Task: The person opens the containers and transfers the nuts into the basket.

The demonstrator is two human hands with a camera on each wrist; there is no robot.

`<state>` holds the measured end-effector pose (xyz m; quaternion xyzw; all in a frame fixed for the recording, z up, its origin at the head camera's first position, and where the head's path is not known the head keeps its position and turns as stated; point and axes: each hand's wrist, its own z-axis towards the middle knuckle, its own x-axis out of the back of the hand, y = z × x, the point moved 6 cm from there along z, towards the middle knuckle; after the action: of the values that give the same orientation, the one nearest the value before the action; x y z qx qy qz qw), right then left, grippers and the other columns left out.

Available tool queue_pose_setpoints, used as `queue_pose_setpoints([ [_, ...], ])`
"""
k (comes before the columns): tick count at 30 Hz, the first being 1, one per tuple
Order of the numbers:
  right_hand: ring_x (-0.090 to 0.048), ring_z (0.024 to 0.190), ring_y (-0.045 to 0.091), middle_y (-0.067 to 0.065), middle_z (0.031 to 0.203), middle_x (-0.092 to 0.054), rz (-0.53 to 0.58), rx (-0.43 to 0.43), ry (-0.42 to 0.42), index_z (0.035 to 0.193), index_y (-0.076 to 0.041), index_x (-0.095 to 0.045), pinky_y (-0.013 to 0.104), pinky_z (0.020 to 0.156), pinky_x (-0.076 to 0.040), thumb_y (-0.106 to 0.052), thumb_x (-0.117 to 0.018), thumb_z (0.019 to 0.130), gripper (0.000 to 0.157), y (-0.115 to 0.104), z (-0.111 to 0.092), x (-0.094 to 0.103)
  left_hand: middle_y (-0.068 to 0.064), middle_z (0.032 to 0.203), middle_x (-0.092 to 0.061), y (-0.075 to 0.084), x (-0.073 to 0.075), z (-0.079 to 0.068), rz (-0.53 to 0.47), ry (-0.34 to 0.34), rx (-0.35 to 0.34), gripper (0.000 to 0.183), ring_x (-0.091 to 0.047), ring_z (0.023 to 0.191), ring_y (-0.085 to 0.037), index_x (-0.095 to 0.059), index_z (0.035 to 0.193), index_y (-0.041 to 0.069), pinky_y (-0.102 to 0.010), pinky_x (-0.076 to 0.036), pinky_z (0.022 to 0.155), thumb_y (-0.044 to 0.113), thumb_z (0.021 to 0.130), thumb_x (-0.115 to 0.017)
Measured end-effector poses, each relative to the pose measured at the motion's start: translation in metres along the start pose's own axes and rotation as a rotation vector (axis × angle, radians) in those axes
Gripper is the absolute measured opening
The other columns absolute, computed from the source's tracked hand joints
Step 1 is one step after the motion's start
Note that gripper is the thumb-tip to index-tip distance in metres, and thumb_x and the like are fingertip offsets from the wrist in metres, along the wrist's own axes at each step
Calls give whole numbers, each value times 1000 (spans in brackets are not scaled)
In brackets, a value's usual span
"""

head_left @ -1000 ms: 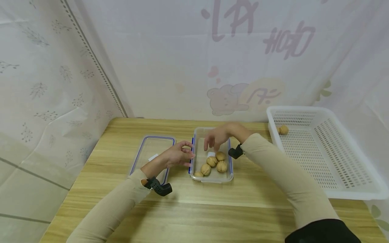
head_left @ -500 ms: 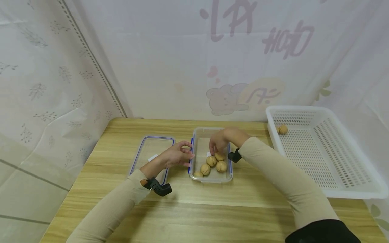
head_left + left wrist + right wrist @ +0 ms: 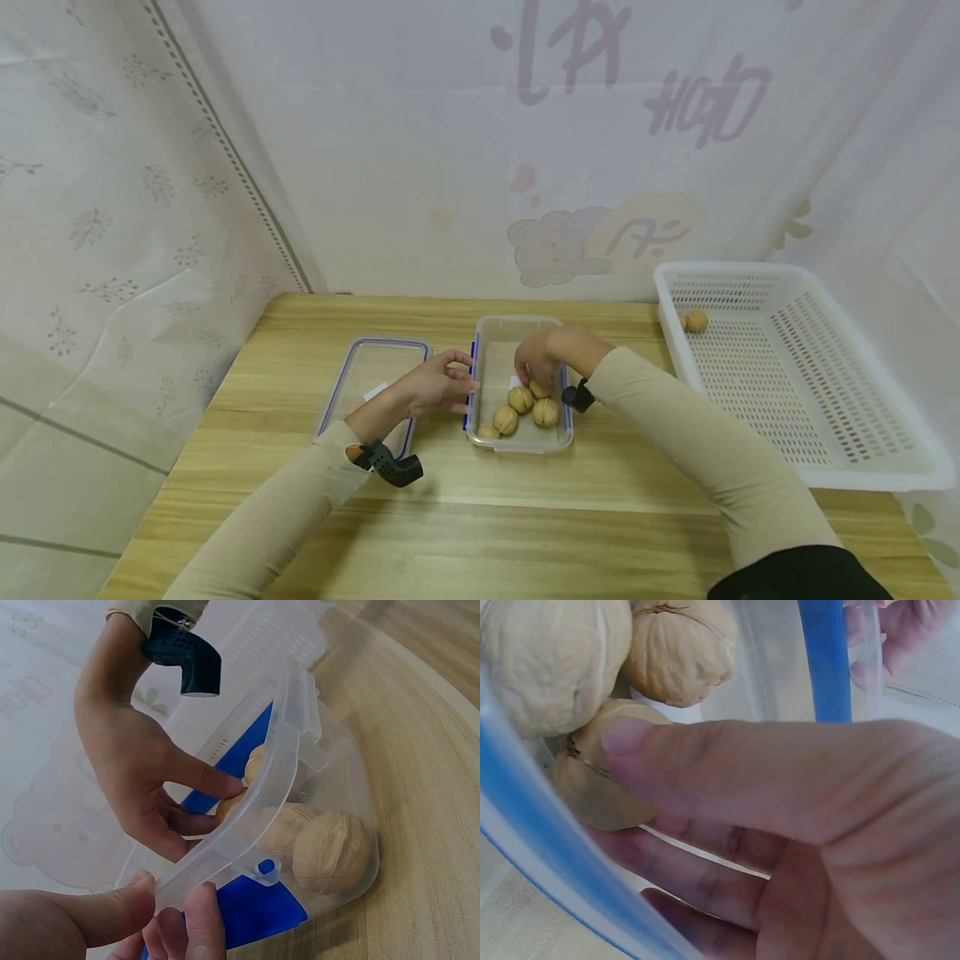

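A clear plastic food box [image 3: 498, 332] with blue side latches stands lidless on the table, several walnuts [image 3: 506, 421] in its near half. Reaching in from the right, my right hand [image 3: 542, 354] has its thumb and fingers around one walnut [image 3: 604, 791] by the box's right wall. That walnut is partly covered by the fingers in the head view. Along the opposite wall, my left hand [image 3: 437, 383] has loosely bent fingers [image 3: 204, 919] touching the outside by the blue latch [image 3: 259, 907]; its thumb lies at the rim.
The clear lid [image 3: 375, 367] with a blue seal lies left of the box, partly under my left forearm. A white perforated basket [image 3: 757, 358] stands at the right, walnuts [image 3: 696, 321] in its far left corner. A white patterned curtain [image 3: 420, 167] backs the wooden table [image 3: 480, 533].
My right hand has come down and a little nearer inside the box, and its fingers have closed around a walnut. My left hand has stayed in place at the left wall.
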<state>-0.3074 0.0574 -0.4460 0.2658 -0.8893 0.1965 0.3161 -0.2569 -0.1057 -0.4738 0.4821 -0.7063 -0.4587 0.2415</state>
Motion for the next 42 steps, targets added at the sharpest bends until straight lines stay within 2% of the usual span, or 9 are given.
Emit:
queue_pose_setpoints([
  [7, -51, 86, 14, -1, 98, -59, 10, 46, 54, 105, -12, -68, 22, 70, -47, 1, -73, 84, 26, 0, -1, -1, -9, 102, -52, -2, 1, 2, 4, 3, 2, 46, -59, 87, -16, -35, 141, -3, -31, -64, 71, -7, 100, -57],
  [13, -54, 94, 14, 1, 106, -63, 77, 130, 137, 113, -10, -72, 26, 82, -53, 0, -73, 83, 32, 3, -4, 6, -9, 103, -52, -1, 2, 2, 9, -1, -3, 45, -59, 87, -16, -36, 141, -2, -30, -64, 70, -7, 100, -56],
  [17, -52, 95, 16, 4, 112, -63, 154, 206, 192, 119, -7, -71, 28, 82, -51, 2, -70, 85, 35, 6, -9, 11, -9, 103, -53, -1, 1, 1, 8, -4, -1, 45, -59, 88, -16, -36, 141, -3, -29, -63, 71, -6, 101, -56],
  [22, -53, 90, 15, 6, 114, -66, 239, 340, 267, 123, -1, -69, 26, 78, -50, 2, -68, 87, 36, 10, -16, 16, -9, 104, -52, -1, 1, 2, 7, 1, 9, 46, -59, 89, -16, -36, 142, -2, -29, -63, 71, -6, 100, -57],
  [25, -58, 98, 17, 10, 120, -67, 305, 415, 312, 124, 2, -68, 32, 86, -54, -1, -69, 89, 36, 12, -23, 19, -9, 104, -52, -1, 1, 2, 13, -1, 8, 47, -58, 90, -17, -35, 142, -3, -30, -63, 72, -6, 100, -57],
  [28, -60, 108, 22, 15, 126, -66, 383, 462, 371, 124, 1, -67, 45, 98, -53, -4, -68, 90, 35, 17, -31, 22, -9, 104, -52, -1, 1, 2, 15, -3, 7, 48, -58, 90, -17, -34, 142, -3, -30, -63, 73, -6, 100, -57],
  [31, -59, 113, 25, 14, 127, -65, 467, 469, 421, 125, -2, -67, 51, 103, -50, -6, -68, 91, 34, 25, -38, 24, -9, 104, -52, -1, 0, 2, 13, -3, 3, 47, -58, 90, -17, -35, 142, -3, -31, -63, 73, -6, 100, -56],
  [35, -60, 114, 24, 10, 126, -66, 547, 431, 471, 129, -6, -66, 47, 100, -52, -7, -67, 94, 35, 40, -50, 26, -10, 105, -52, -1, 1, 2, 18, -8, 5, 48, -58, 90, -18, -34, 143, -3, -30, -63, 73, -6, 101, -56],
  [42, -61, 117, 29, 12, 127, -66, 639, 409, 586, 130, -3, -66, 45, 100, -52, -8, -72, 94, 36, 67, -72, 31, -11, 108, -51, 1, 2, 1, 40, -7, 7, 49, -59, 92, -19, -34, 144, -2, -31, -64, 75, -5, 101, -57],
])
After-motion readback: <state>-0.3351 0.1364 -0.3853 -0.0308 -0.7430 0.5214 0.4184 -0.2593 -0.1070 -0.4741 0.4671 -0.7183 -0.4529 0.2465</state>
